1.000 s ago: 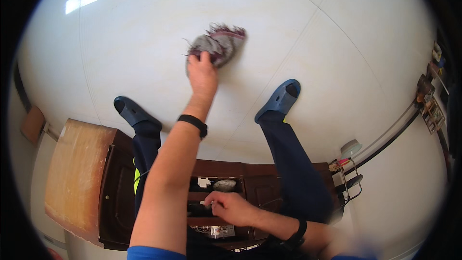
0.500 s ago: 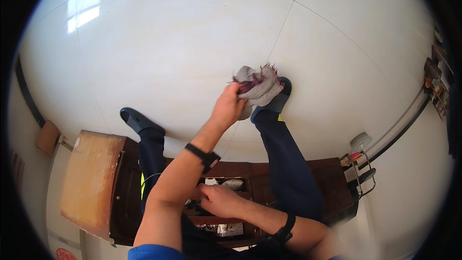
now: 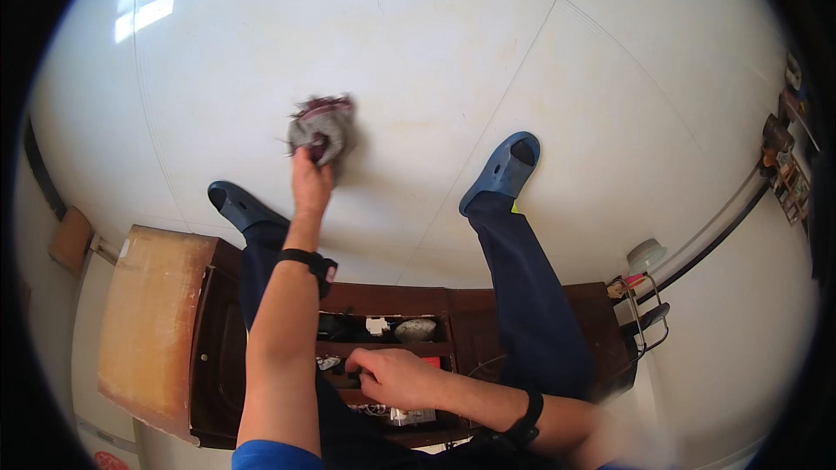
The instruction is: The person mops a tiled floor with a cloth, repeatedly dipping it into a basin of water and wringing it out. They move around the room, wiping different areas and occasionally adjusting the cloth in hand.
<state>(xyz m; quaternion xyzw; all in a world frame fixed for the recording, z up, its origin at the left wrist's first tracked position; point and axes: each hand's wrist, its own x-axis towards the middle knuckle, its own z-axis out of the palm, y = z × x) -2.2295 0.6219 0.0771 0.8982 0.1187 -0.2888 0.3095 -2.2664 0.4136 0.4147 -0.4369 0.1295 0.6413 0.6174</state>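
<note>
A crumpled grey and maroon cloth with a ragged fringe is bunched in my left hand, which is closed round its near edge. The cloth is over the pale floor, slightly blurred; whether it touches the floor I cannot tell. My right hand is over the open compartments of a dark brown wooden cabinet, its fingers curled in. Anything inside those fingers is hidden. Near it in the cabinet, a pale rounded object lies in a compartment.
My feet in blue slippers stand wide apart on the glossy floor. A worn tan-topped cabinet end is at the left. A metal-framed rack and a pale bowl stand at the right by the wall.
My left hand has swung the cloth leftward, away from my right slipper, toward the floor ahead of my left foot. My right hand stays over the cabinet, slightly lower in view.
</note>
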